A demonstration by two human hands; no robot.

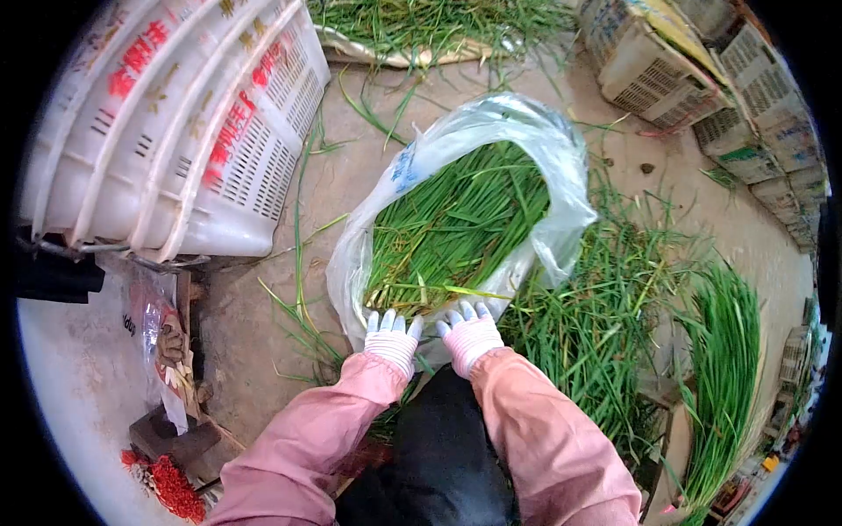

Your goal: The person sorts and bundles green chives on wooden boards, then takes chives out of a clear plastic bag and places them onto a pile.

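My left hand (392, 342) wears a white glove with grey-blue fingertips, its fingers stretched forward and spread. They rest at the near edge of a clear plastic bag (355, 263). Just to its right is my right hand (472, 336), in a matching glove, with fingers also extended against the pale cut ends of the stalks. Inside the wide-mouthed bag lies a thick layer of long green chive-like stalks (465, 210), mostly aligned in one slanting direction. Whether either palm or thumb presses the plastic is hidden.
White stacked crates (254, 167) stand at the left. Loose greens (588, 324) cover the floor right of the bag, with an upright green bunch (724, 359) farther right. More greens (438, 22) lie on a sheet at the back. Slatted crates (653, 74) line the right rear.
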